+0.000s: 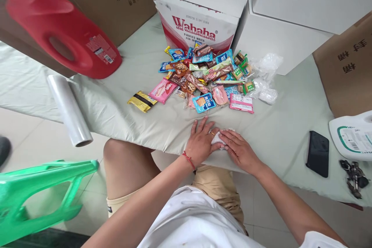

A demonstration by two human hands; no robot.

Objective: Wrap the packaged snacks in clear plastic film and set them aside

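White bundle [217,138] btwn L hand [202,142] & R hand [240,149], touching both.

White bundle [217,138], red jug [78,23]

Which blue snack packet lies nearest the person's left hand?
The blue packet with the biscuit picture, just beyond the left hand; the other blue packets lie farther back, nearer the Wahaha carton.

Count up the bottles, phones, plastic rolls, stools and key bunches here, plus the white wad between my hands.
Bottles: 2 (red bottle, white bottle)
Phone: 1
Plastic roll: 1
Stool: 1
Key bunch: 1
White wad: 1
Total: 7
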